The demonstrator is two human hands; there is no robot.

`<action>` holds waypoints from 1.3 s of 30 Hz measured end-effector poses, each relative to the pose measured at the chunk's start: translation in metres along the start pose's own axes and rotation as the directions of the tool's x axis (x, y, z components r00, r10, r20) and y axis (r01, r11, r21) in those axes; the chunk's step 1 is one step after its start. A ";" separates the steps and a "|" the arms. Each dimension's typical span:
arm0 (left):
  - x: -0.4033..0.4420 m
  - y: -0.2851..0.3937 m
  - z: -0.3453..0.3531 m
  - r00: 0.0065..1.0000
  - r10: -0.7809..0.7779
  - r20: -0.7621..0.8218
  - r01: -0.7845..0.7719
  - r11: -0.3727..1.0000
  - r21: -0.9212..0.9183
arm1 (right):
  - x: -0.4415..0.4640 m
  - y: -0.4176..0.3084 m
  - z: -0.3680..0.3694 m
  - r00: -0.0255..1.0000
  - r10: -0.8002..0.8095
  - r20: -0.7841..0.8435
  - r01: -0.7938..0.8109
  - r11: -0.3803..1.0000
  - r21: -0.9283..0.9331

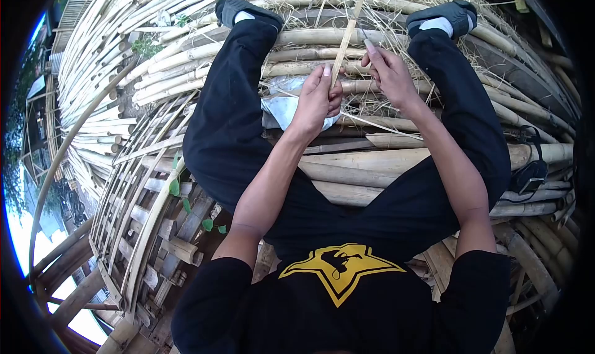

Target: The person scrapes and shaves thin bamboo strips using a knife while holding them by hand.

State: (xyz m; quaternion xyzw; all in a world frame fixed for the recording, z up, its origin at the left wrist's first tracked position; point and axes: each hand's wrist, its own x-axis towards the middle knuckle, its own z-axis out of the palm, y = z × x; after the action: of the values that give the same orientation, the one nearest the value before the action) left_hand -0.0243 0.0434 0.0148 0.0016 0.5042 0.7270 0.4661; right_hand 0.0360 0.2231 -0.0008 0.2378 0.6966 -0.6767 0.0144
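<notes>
My left hand [316,103] is closed around the lower end of a flat, pale bamboo strip [348,38], with the thumb lying along it. The strip slants up and away, past the top edge of the view. To its right, my right hand [392,75] is closed, thumb pointing forward. A thin, dark, blade-like tool [363,35] sticks out past that thumb; its handle is hidden in the fingers. Between the tool and the strip there seems to be a small gap. Under my left hand a pale blue-white cloth or plastic sheet [284,109] lies on the bamboo.
Bamboo poles [347,162] lie beneath and between my legs, with straw-like shavings [396,16] beyond. A woven bamboo lattice [139,211] curves up at the left, beside a small green vine [175,186]. At the right rests a black strapped device [530,175]. Stacked poles [102,124] fill the far left.
</notes>
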 end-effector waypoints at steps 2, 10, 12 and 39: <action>0.000 0.002 -0.001 1.000 -0.001 0.000 0.001 1.000 0.001 | 0.001 0.001 0.001 0.996 -0.089 -0.024 0.083 0.976 -0.203; 0.001 0.000 -0.001 1.000 0.009 0.019 -0.007 0.998 -0.055 | -0.012 -0.006 0.011 0.971 -0.181 0.154 0.235 0.817 -0.526; 0.001 0.000 0.000 1.000 0.028 -0.013 -0.029 0.997 -0.075 | -0.013 -0.008 0.012 0.970 -0.179 0.167 0.242 0.804 -0.543; -0.007 -0.001 -0.003 0.969 -0.046 0.244 0.181 0.805 -0.565 | 0.025 0.008 -0.038 0.913 -0.402 0.072 0.295 0.528 -0.797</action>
State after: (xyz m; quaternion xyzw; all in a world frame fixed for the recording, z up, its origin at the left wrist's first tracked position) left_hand -0.0217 0.0364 0.0160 -0.0920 0.2021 0.8123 0.5393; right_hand 0.0280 0.2664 -0.0136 0.1027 0.9556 -0.2699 -0.0594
